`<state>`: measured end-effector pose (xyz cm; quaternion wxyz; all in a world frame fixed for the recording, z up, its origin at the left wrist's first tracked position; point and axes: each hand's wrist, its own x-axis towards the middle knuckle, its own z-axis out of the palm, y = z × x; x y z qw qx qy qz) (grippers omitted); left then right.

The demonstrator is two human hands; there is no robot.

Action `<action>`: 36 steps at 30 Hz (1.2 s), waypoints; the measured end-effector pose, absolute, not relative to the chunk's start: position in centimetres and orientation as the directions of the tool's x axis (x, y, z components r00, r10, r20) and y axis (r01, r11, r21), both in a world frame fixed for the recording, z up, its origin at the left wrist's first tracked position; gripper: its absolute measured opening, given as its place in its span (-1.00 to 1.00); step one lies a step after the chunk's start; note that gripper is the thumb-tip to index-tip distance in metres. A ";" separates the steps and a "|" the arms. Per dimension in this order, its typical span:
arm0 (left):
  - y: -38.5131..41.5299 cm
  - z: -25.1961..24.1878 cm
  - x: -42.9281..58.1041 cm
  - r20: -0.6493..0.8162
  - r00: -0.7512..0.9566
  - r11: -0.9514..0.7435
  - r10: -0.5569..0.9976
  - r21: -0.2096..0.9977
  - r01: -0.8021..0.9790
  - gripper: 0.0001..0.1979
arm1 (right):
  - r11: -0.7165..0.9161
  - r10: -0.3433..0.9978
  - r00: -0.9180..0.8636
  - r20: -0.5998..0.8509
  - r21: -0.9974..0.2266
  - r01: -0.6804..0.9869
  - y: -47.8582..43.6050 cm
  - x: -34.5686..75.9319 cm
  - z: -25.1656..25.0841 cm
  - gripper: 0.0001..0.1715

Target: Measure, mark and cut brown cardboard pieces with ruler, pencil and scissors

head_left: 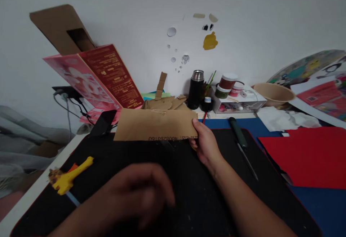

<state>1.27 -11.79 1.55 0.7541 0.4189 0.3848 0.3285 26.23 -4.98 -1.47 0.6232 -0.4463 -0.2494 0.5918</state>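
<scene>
My right hand (207, 141) grips a strip of brown cardboard (156, 123) by its right end, thumb on the near face. The strip is held up above the black mat (189, 179), and printed digits run upside down along its lower edge. My left hand (143, 193) is lower and nearer, blurred by motion, over the mat. Its fingers are bent and apart, with nothing visible between them. Left of it lies a yellow giraffe-shaped figure (71, 177). A dark green-handled pointed tool (243, 147) rests on the mat to the right of my right hand.
Cardboard scraps (164, 102) lie behind the strip. A black thermos (196, 91), paint jars (228, 82) on a white box and a beige bowl (274, 94) stand along the wall. Red sheet (313, 157) lies right; a pink box (92, 78) leans at left.
</scene>
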 end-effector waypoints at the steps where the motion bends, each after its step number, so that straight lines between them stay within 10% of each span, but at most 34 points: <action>1: -11.1 1.7 1.7 -0.290 0.501 0.424 0.815 0.889 -0.175 -0.59 | -0.083 0.957 0.202 -0.209 -0.861 -0.501 -5.0 26.2 -1.4 -0.41; 24: -6.3 -0.7 1.9 -0.164 0.167 0.211 0.972 0.922 -0.325 -0.28 | -0.007 0.979 0.192 -0.073 -0.947 -0.321 -5.9 25.5 -1.0 -0.26; 36: -7.0 1.8 -0.6 0.100 -0.081 -0.106 0.992 0.991 -0.078 -0.68 | -0.177 0.984 -0.094 -0.150 -0.835 -0.522 -5.3 25.7 -1.0 -0.03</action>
